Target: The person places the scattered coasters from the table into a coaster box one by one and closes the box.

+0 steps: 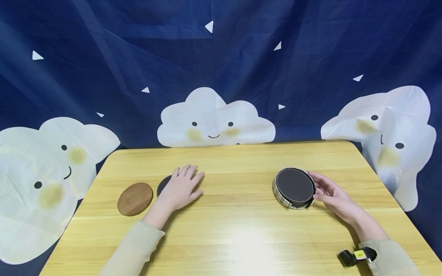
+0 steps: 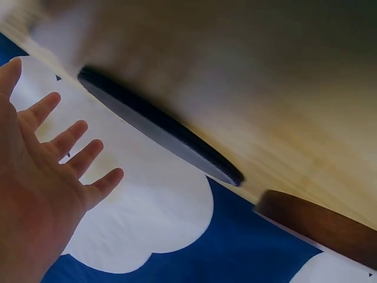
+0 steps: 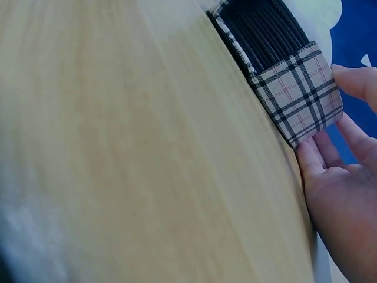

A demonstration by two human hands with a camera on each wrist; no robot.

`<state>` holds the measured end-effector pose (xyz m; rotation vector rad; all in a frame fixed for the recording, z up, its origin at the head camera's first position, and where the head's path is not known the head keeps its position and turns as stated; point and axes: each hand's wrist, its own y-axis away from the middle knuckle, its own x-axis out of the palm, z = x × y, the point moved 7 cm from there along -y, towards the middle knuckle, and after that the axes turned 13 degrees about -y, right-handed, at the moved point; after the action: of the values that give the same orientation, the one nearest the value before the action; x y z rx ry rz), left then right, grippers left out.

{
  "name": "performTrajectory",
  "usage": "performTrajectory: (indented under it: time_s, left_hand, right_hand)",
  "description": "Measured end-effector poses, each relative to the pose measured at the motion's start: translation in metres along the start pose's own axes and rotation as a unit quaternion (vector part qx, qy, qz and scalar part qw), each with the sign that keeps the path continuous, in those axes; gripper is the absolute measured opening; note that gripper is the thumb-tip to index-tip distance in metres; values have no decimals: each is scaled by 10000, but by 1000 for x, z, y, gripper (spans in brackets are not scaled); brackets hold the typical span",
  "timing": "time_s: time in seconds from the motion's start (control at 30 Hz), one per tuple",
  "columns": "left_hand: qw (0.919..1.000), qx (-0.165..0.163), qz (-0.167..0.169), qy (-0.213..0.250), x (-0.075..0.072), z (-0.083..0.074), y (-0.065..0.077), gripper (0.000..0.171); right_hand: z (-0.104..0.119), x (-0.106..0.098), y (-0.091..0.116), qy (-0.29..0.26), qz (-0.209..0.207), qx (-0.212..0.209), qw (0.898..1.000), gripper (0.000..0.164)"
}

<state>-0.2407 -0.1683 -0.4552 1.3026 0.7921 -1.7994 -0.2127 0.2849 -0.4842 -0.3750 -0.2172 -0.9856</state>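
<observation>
A round holder (image 1: pixel 280 197) with a plaid outer wall stands at the right of the table, with a stack of black coasters (image 1: pixel 295 185) inside. My right hand (image 1: pixel 336 201) holds its right side, fingers and thumb at the plaid wall (image 3: pixel 300 91). On the left, my left hand (image 1: pixel 181 188) hovers palm down with its fingers spread. Partly hidden under it in the head view is a single black coaster (image 1: pixel 163 184). The left wrist view shows this black coaster (image 2: pixel 159 130) flat on the table, apart from the fingers. Left of it lies a brown round coaster (image 1: pixel 135 199).
The wooden table (image 1: pixel 228 214) ends at the back against a dark blue curtain (image 1: pixel 241 69) printed with white clouds. A black strap device (image 1: pixel 357 256) with a yellow label sits on the right wrist.
</observation>
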Motion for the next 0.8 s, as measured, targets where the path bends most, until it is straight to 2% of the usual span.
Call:
performTrajectory:
  time_s: [0.43, 0.8]
  left_hand:
    - [9994, -311, 158, 56, 15, 24, 23, 63]
    - [9984, -470, 271, 151, 21, 40, 34, 62]
  right_hand:
    - [0, 0, 0, 44, -50, 71, 10000, 69]
    - [0, -2, 0, 88, -77, 91, 9999, 69]
